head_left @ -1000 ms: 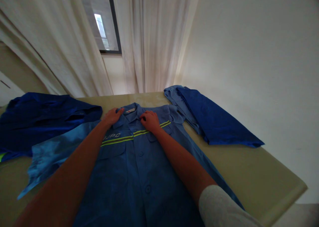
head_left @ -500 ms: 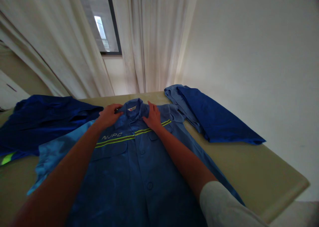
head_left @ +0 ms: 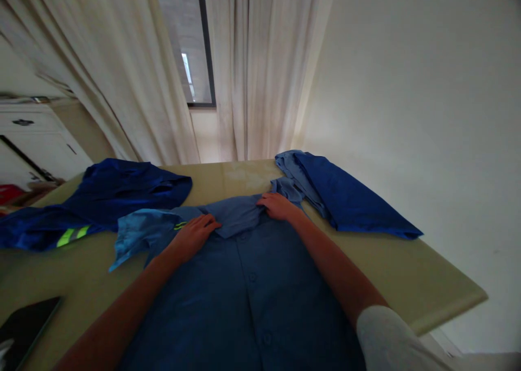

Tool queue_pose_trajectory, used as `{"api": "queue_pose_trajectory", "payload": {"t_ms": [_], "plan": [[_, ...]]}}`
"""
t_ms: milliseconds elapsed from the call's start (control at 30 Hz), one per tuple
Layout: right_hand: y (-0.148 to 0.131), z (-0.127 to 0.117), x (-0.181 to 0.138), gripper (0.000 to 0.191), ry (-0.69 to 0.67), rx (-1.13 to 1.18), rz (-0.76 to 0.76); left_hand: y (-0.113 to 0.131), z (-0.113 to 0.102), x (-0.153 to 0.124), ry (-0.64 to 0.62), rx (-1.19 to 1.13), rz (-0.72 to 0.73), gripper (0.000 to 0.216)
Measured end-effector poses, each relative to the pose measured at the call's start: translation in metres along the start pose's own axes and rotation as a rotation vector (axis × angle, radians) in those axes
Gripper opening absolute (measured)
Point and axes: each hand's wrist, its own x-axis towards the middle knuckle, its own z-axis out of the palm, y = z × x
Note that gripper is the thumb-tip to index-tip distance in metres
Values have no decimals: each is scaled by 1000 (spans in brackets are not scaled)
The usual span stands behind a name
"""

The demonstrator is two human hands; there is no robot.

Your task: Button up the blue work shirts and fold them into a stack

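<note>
A blue work jacket (head_left: 211, 295) lies front up before me, its buttons running down the middle. Its collar end is folded down over the chest, so the collar and lettering are hidden and a plain blue-grey back panel (head_left: 236, 213) faces up. My left hand (head_left: 197, 232) is closed on the left part of this folded section, beside a bit of yellow stripe. Fingers of my right hand (head_left: 277, 205) are curled on its right part. The light blue sleeve (head_left: 138, 230) spreads out to the left.
A dark blue garment with a reflective band (head_left: 126, 186) lies at the left on the tan table (head_left: 431, 284). Folded blue clothing (head_left: 350, 197) rests at the back right, near the wall. A dark flat device (head_left: 28, 327) sits at the lower left. Curtains (head_left: 268, 78) hang behind.
Both hands have drawn the jacket's collar end toward me, folding it down over the chest. The collar, lettering and most of the stripes went out of sight. The view has shifted left.
</note>
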Motion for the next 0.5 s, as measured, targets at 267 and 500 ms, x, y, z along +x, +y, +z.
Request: {"api": "queue_pose_trajectory", "payload": {"t_ms": [267, 500], "plan": [[-90, -2, -17, 34, 195, 106, 33, -14, -24, -51, 318, 165, -717, 51], [-160, 30, 43, 61, 148, 198, -110, -49, -33, -91, 293, 43, -1306, 84]]}}
